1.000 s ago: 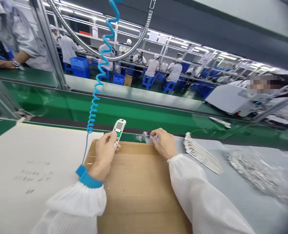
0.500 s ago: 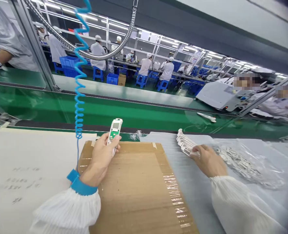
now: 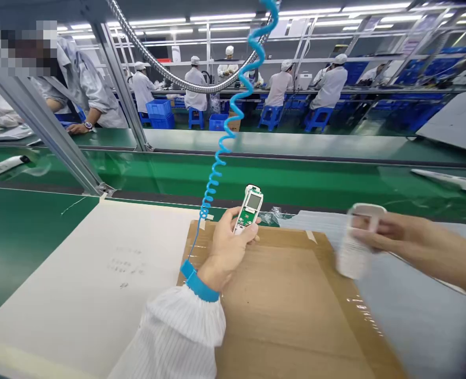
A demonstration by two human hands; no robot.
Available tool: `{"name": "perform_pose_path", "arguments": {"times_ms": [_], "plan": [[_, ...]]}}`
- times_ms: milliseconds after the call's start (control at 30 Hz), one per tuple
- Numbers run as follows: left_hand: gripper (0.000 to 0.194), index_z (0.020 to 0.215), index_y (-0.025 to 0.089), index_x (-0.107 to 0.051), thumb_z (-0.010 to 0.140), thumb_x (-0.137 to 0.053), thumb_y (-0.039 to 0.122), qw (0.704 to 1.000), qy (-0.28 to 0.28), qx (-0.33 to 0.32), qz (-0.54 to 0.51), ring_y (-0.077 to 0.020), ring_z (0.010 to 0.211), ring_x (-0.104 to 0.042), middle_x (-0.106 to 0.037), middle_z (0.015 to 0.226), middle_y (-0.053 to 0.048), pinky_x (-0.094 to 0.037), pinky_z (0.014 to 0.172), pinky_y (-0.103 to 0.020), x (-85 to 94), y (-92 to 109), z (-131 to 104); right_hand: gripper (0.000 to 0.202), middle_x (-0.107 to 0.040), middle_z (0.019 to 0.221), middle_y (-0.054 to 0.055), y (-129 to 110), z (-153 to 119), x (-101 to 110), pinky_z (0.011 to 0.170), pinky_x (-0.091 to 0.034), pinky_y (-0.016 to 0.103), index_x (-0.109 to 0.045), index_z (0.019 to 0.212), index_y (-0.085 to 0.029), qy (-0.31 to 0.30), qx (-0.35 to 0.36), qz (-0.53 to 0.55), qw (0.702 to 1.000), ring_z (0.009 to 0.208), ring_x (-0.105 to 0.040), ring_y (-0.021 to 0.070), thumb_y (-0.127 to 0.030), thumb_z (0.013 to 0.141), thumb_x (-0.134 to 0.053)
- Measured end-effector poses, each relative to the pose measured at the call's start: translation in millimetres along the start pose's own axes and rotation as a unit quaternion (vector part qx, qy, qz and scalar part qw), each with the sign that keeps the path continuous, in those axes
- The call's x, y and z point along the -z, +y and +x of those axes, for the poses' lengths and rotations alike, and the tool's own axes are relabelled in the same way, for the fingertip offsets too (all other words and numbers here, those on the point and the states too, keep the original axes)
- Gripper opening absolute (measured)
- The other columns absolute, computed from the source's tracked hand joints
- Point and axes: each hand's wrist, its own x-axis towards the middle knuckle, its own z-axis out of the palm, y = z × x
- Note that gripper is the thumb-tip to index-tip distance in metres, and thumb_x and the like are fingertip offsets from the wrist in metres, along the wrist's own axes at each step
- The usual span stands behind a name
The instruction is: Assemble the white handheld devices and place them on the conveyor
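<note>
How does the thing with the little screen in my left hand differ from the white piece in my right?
The device in your left hand shows a grey screen and green circuit board; the white piece in your right hand shows neither, just a pale surface with an opening near its upper end. The device looks fairly sharp, while the white piece is blurred. Both are longer than wide, with white on the outside.

Open room between the hands (image 3: 230, 243) over the cardboard (image 3: 292, 295), coiled blue cord (image 3: 207, 199) across its far left corner.
</note>
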Motion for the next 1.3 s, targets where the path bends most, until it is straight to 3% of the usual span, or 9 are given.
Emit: {"name": "perform_pose_path", "arguments": {"times_ms": [167,233,300,467,667,800,933,1067,1300], "plan": [[0.036,0.113,0.018,-0.058,0.084,-0.072,0.035,0.995,0.03,-0.029,0.09,-0.0121,0.074,-0.061,-0.07,0.104,-0.007,-0.047,0.07,-0.027,5.4,-8,5,0.043,-0.074,0.108,0.009,-47,-31,-149,0.068,-0.056,0.042,-0.062,0.112,-0.03,-0.084,-0.065,0.173,0.979,0.079,-0.069,0.0235,-0.047,0.075,-0.078],[0.037,0.11,0.018,-0.061,0.082,-0.074,0.037,0.981,0.071,-0.06,0.168,-0.0156,0.082,-0.063,-0.07,0.101,-0.006,-0.048,0.074,-0.028,10.0,-11,9,0.046,-0.074,0.112,0.007,-50,-39,-183,0.066,-0.056,0.037,-0.06,0.114,-0.03,-0.116,-0.105,0.239,0.958,0.076,-0.068,0.02,-0.041,0.074,-0.08],[0.035,0.106,0.017,-0.062,0.08,-0.075,0.038,0.964,0.114,-0.073,0.227,-0.0169,0.084,-0.063,-0.069,0.097,-0.006,-0.047,0.074,-0.028,14.2,-12,12,0.048,-0.074,0.117,0.004,-48,-41,-199,0.066,-0.056,0.032,-0.058,0.114,-0.03,-0.132,-0.146,0.294,0.935,0.075,-0.066,0.0159,-0.035,0.074,-0.082],[0.042,0.105,0.016,-0.064,0.076,-0.078,0.044,0.976,0.087,-0.008,0.198,-0.0163,0.081,-0.061,-0.068,0.096,-0.006,-0.046,0.069,-0.026,16.9,-7,13,0.047,-0.068,0.13,0.001,-37,-42,-195,0.082,-0.058,0.032,-0.054,0.121,-0.034,-0.142,-0.174,0.363,0.905,0.098,-0.068,0.0171,-0.032,0.08,-0.079],[0.035,0.089,0.014,-0.067,0.079,-0.075,0.046,0.985,0.018,0.082,0.153,-0.0129,0.07,-0.056,-0.066,0.084,-0.005,-0.039,0.06,-0.023,15.0,1,8,0.055,-0.067,0.13,0.007,-18,-44,-171,0.093,-0.057,0.042,-0.053,0.135,-0.031,-0.227,-0.11,0.309,0.917,0.11,-0.067,0.0235,-0.042,0.086,-0.074],[0.041,0.087,0.015,-0.067,0.085,-0.067,0.056,0.978,0.048,0.056,0.196,-0.0153,0.072,-0.06,-0.069,0.085,-0.006,-0.042,0.061,-0.024,15.0,-2,11,0.048,-0.07,0.122,0.006,-12,-42,-168,0.103,-0.052,0.046,-0.058,0.127,-0.028,-0.223,-0.094,0.308,0.92,0.112,-0.067,0.025,-0.045,0.085,-0.075],[0.048,0.113,0.019,-0.066,0.1,-0.038,0.056,0.97,0.094,-0.03,0.224,-0.0202,0.086,-0.067,-0.073,0.096,-0.008,-0.049,0.072,-0.029,14.6,-7,12,0.05,-0.072,0.118,0.007,-12,-40,-170,0.105,-0.049,0.048,-0.062,0.121,-0.027,-0.204,-0.087,0.292,0.93,0.109,-0.069,0.0258,-0.05,0.08,-0.078],[0.033,0.123,0.025,-0.064,0.096,-0.056,0.041,0.94,0.035,-0.131,0.314,-0.0204,0.108,-0.064,-0.069,0.122,-0.004,-0.048,0.091,-0.029,11.2,-8,6,0.05,-0.074,0.113,0.005,-12,-38,-170,0.105,-0.048,0.047,-0.065,0.118,-0.026,-0.17,-0.092,0.279,0.941,0.109,-0.068,0.0256,-0.051,0.077,-0.08],[0.026,0.119,0.026,-0.066,0.095,-0.057,0.033,0.915,-0.036,-0.139,0.377,-0.0199,0.102,-0.066,-0.072,0.117,-0.001,-0.049,0.087,-0.028,2.4,-7,-3,0.045,-0.075,0.109,0.005,-9,-36,-169,0.106,-0.048,0.047,-0.068,0.109,-0.026,-0.153,-0.11,0.293,0.937,0.108,-0.069,0.027,-0.049,0.073,-0.084]]}}
